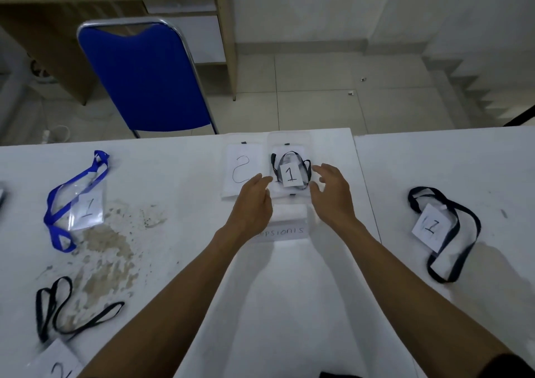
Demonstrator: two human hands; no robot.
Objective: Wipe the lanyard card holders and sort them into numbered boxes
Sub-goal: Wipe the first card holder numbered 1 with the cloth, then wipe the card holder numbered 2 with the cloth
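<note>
Nearest the camera, two bare forearms are reaching away across the white table (289, 305), and at the near left edge a holder with a black lanyard (62, 314) is lying half out of view, its paper seeming to bear a 2. The left hand (254, 201) is hovering with fingers straight and relaxed, holding nothing, its tips at the seam between the two boxes. The right hand (333, 192) is spreading wide, also empty, just right of box 1 (289, 143). Inside that box a card holder marked 1 (291, 175) is sitting with its black strap coiled around it, probably so the strap fits within the walls. Box 2 (241, 169), touching it on the left, is showing only its number. Both hands flanking the box suggests they are tucking in or letting go of the holder. Just near of the boxes a folded white cloth (289, 214) is waiting, handy for wiping. A blue-lanyard holder marked 1 (84, 204) at far left and a black-lanyard holder marked 1 (434, 230) at right are lying spread apart, apparently not yet sorted.
</note>
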